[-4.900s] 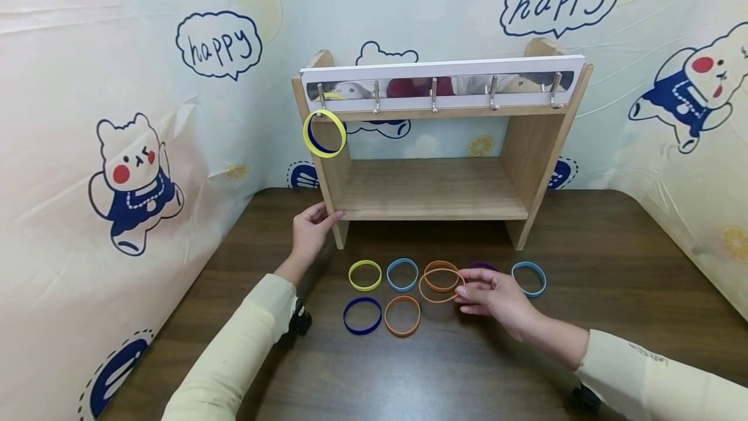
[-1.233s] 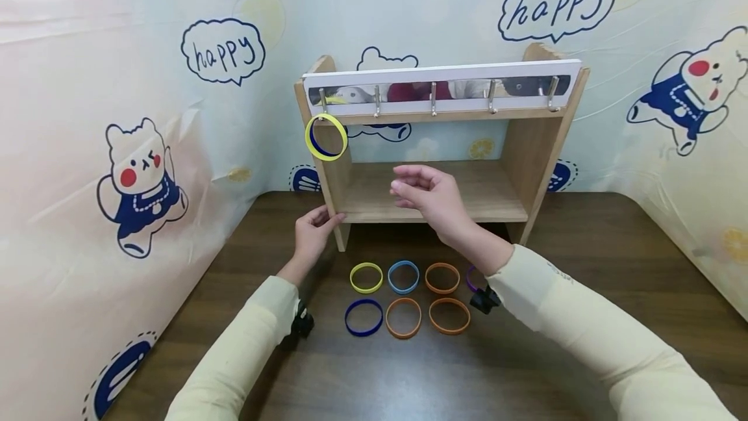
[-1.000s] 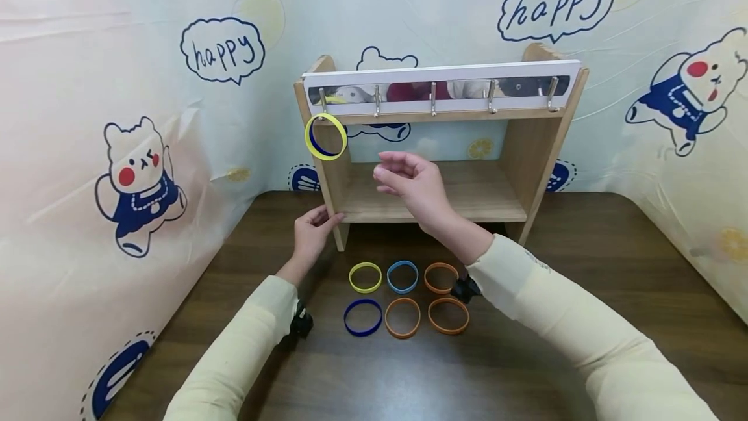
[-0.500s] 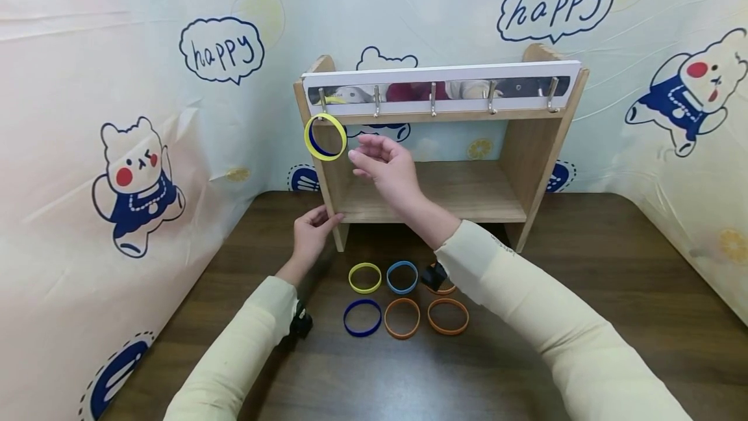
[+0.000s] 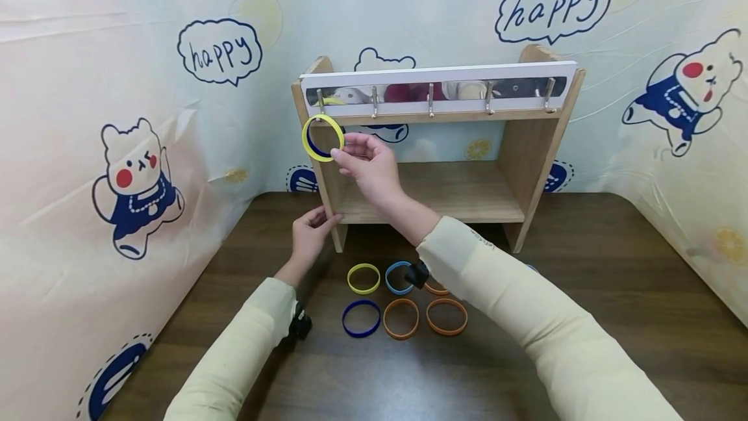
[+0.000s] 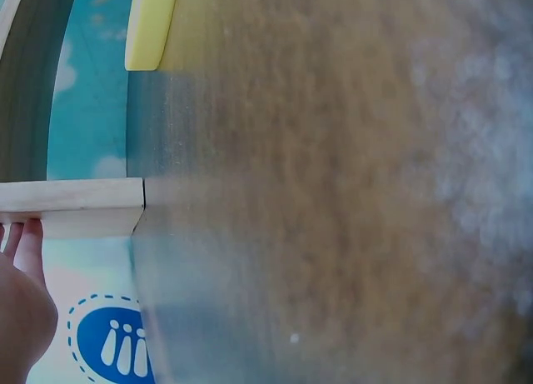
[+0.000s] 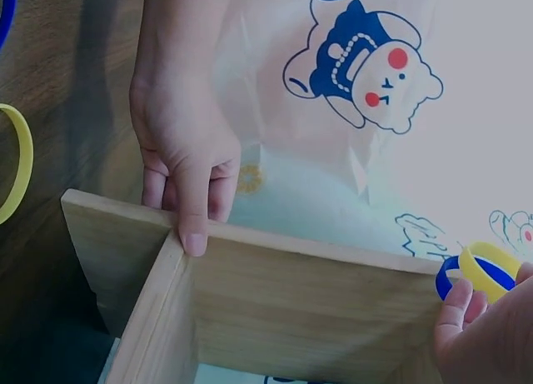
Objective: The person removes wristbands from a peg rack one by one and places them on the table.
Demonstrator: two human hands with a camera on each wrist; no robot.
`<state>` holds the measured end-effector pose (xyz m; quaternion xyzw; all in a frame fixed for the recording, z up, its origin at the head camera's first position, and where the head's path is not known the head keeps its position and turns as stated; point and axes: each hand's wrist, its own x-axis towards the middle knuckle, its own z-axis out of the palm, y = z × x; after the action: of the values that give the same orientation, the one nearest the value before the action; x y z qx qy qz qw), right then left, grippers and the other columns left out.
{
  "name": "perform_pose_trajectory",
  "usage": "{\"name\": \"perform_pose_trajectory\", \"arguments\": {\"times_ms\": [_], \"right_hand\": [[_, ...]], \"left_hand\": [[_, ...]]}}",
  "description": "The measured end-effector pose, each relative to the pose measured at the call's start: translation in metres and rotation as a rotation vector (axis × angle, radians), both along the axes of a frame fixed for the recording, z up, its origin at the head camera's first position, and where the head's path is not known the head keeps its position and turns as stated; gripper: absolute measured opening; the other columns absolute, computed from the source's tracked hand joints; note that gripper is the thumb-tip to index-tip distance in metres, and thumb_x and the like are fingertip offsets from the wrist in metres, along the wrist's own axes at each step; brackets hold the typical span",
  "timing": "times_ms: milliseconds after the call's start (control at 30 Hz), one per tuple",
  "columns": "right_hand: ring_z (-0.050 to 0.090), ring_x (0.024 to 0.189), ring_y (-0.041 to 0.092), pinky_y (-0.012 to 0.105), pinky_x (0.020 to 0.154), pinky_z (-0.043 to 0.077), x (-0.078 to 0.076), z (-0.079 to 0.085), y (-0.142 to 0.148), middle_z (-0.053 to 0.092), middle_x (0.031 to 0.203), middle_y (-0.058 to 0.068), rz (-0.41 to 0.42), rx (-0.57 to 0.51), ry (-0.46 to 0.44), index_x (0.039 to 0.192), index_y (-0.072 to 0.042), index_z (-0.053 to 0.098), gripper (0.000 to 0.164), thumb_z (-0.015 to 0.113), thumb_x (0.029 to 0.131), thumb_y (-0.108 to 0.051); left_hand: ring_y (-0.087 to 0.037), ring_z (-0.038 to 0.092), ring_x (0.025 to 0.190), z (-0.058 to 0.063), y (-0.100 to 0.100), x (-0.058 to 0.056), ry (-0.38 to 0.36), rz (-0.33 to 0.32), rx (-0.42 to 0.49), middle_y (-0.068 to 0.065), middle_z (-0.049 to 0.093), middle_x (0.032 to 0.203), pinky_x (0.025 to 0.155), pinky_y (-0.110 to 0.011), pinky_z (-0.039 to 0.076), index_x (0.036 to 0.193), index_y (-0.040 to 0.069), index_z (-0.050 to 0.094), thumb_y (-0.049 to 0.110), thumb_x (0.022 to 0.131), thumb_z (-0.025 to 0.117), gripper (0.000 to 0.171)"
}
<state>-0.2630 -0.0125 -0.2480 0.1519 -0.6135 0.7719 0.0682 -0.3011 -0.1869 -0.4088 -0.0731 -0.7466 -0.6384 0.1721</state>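
My right hand (image 5: 374, 171) is at the rack's upper left, thumb and fingers pinching the right edge of a yellow wristband (image 5: 307, 143) that hangs from the leftmost hook (image 5: 320, 101). A dark blue wristband (image 7: 444, 276) hangs together with it. My left hand (image 5: 308, 236) grips the lower left side panel of the wooden rack (image 5: 432, 190), thumb in front and fingers behind. On the table lie a yellow wristband (image 5: 363, 279), a dark blue one (image 5: 361, 335), a light blue one (image 5: 388, 278) and several orange wristbands (image 5: 447, 332).
Several more metal hooks (image 5: 430, 99) line the mirrored white strip along the rack's top. My right forearm passes over the table, hiding some bands there; a bit of a blue wristband (image 5: 532, 267) shows beyond the sleeve. A printed curtain (image 5: 245, 115) stands behind.
Earlier my right hand held an orange wristband, which now lies in the front row. It has since moved up and left to the hanging yellow wristband. The left hand has stayed put.
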Motion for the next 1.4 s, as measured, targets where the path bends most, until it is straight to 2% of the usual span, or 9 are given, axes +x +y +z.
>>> {"name": "perform_pose_trajectory", "arguments": {"times_ms": [67, 167, 267, 400, 533, 667, 867, 1100, 1400], "right_hand": [[0.063, 0.091, 0.017, 0.029, 0.078, 0.056, -0.001, 0.000, -0.002, 0.063, 0.101, 0.009, -0.012, 0.005, -0.005, 0.115, -0.004, 0.062, 0.030, 0.073, 0.088, -0.010], [0.063, 0.090, 0.017, 0.028, 0.078, 0.055, -0.001, 0.000, -0.004, 0.064, 0.100, 0.009, -0.030, 0.014, -0.010, 0.114, -0.002, 0.063, 0.029, 0.073, 0.088, -0.010], [0.064, 0.089, 0.017, 0.027, 0.078, 0.055, 0.000, 0.000, -0.006, 0.064, 0.099, 0.008, -0.048, 0.015, -0.015, 0.113, -0.002, 0.063, 0.027, 0.072, 0.089, -0.011], [0.065, 0.089, 0.021, 0.027, 0.076, 0.056, 0.001, 0.001, -0.007, 0.065, 0.099, 0.008, -0.064, 0.005, -0.023, 0.113, 0.000, 0.064, 0.027, 0.071, 0.090, -0.011], [0.066, 0.087, 0.021, 0.029, 0.075, 0.056, 0.001, 0.001, -0.006, 0.065, 0.098, 0.009, -0.058, -0.019, -0.024, 0.115, 0.003, 0.062, 0.030, 0.071, 0.090, -0.010], [0.067, 0.087, 0.020, 0.030, 0.075, 0.057, 0.000, 0.001, -0.006, 0.065, 0.098, 0.009, -0.046, -0.039, -0.020, 0.114, 0.002, 0.063, 0.028, 0.071, 0.090, -0.010], [0.068, 0.089, 0.025, 0.030, 0.076, 0.057, 0.002, 0.002, -0.007, 0.066, 0.097, 0.009, -0.046, -0.050, -0.025, 0.108, -0.004, 0.065, 0.021, 0.071, 0.089, -0.010], [0.068, 0.090, 0.027, 0.031, 0.075, 0.057, 0.001, 0.004, -0.008, 0.065, 0.096, 0.011, -0.037, -0.081, -0.020, 0.114, 0.003, 0.062, 0.029, 0.071, 0.090, -0.010], [0.069, 0.086, 0.023, 0.031, 0.076, 0.057, 0.003, 0.006, -0.009, 0.067, 0.097, 0.011, -0.027, -0.093, -0.016, 0.115, 0.002, 0.062, 0.030, 0.071, 0.090, -0.011]], "left_hand": [[-0.014, 0.066, 0.095, 0.005, 0.002, 0.006, 0.001, 0.004, -0.012, -0.022, 0.068, 0.110, 0.079, -0.026, 0.054, 0.117, -0.006, 0.066, 0.012, 0.086, 0.076, 0.037], [-0.017, 0.066, 0.097, 0.006, 0.002, 0.006, -0.010, 0.007, -0.006, -0.022, 0.068, 0.110, 0.080, -0.027, 0.054, 0.117, -0.006, 0.066, 0.013, 0.086, 0.076, 0.038], [-0.018, 0.066, 0.098, -0.002, 0.000, -0.001, -0.005, 0.009, 0.016, -0.019, 0.069, 0.109, 0.080, -0.027, 0.054, 0.117, -0.003, 0.068, 0.018, 0.084, 0.079, 0.040], [-0.017, 0.067, 0.097, -0.002, -0.001, -0.002, 0.000, 0.005, 0.018, -0.019, 0.069, 0.108, 0.079, -0.025, 0.054, 0.115, -0.004, 0.068, 0.018, 0.084, 0.079, 0.040], [-0.014, 0.066, 0.094, 0.006, 0.001, 0.007, 0.009, 0.001, 0.003, -0.023, 0.068, 0.109, 0.078, -0.024, 0.054, 0.116, -0.007, 0.067, 0.011, 0.085, 0.077, 0.037], [-0.013, 0.066, 0.094, 0.007, 0.001, 0.007, 0.012, 0.000, 0.006, -0.023, 0.068, 0.108, 0.078, -0.024, 0.054, 0.116, -0.007, 0.067, 0.011, 0.085, 0.077, 0.037], [-0.018, 0.066, 0.097, 0.008, 0.001, 0.007, 0.004, -0.006, 0.001, -0.022, 0.068, 0.109, 0.079, -0.026, 0.054, 0.117, -0.007, 0.067, 0.012, 0.085, 0.077, 0.038], [-0.012, 0.066, 0.093, 0.006, 0.000, 0.006, 0.000, -0.009, 0.018, -0.023, 0.068, 0.109, 0.077, -0.024, 0.054, 0.116, -0.007, 0.066, 0.010, 0.085, 0.076, 0.037], [-0.012, 0.066, 0.093, 0.006, 0.000, 0.006, -0.003, -0.015, 0.008, -0.023, 0.068, 0.108, 0.078, -0.025, 0.055, 0.116, -0.007, 0.067, 0.011, 0.086, 0.076, 0.036]]}}
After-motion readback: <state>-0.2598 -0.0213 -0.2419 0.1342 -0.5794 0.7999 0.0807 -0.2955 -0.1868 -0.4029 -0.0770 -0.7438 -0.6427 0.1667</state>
